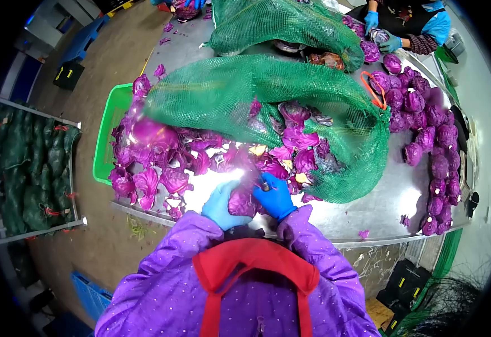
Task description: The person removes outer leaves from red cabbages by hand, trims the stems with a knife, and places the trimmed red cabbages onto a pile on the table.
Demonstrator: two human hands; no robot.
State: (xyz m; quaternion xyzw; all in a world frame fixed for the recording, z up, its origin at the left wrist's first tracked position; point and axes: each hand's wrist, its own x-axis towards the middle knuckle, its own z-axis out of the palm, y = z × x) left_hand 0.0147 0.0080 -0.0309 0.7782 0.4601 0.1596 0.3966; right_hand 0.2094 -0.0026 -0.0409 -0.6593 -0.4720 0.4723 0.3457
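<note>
My left hand, in a light blue glove, is closed around the side of a red cabbage at the table's near edge. My right hand, in a darker blue glove, grips a knife by its dark handle, close against the cabbage's right side. Glare and blur hide most of the blade. Just beyond my hands lie loose purple cabbage leaves and pale stem pieces. A green mesh sack stretches across the table behind them, with some leaves and cabbages at its opening.
Leaves are heaped over a green crate at the left. Rows of cabbages line the table's right side. A second mesh sack lies farther back. Across the table, a co-worker's gloved hands hold a cabbage. Full sacks fill a rack at left.
</note>
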